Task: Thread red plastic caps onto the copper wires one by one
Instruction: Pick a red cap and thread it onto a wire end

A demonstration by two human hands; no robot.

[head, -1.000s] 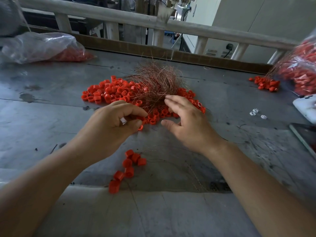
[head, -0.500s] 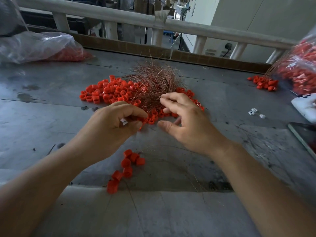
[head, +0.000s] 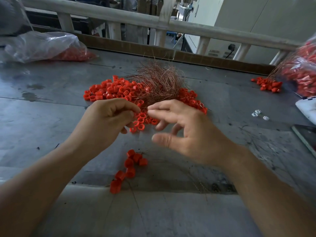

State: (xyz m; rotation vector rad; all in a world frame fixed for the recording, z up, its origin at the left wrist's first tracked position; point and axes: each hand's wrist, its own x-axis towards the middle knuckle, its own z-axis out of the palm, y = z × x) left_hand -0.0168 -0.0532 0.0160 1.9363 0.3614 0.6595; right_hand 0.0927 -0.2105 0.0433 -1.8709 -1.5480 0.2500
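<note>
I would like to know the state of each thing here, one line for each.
left hand, fingers curled, tips pinched together; what they hold is hidden.
right hand, open, fingers spread, holding nothing.
copper wires, a tangled bundle lying over the pile.
red caps, a loose pile, unthreaded.
near caps, in a row, seemingly threaded.
left bag, lying down, partly filled with caps.

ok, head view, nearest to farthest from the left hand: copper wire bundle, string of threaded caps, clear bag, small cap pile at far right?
From the left hand:
1. copper wire bundle, its near end just past the fingertips.
2. string of threaded caps, toward the near table edge.
3. clear bag, back left.
4. small cap pile, far back right.
</note>
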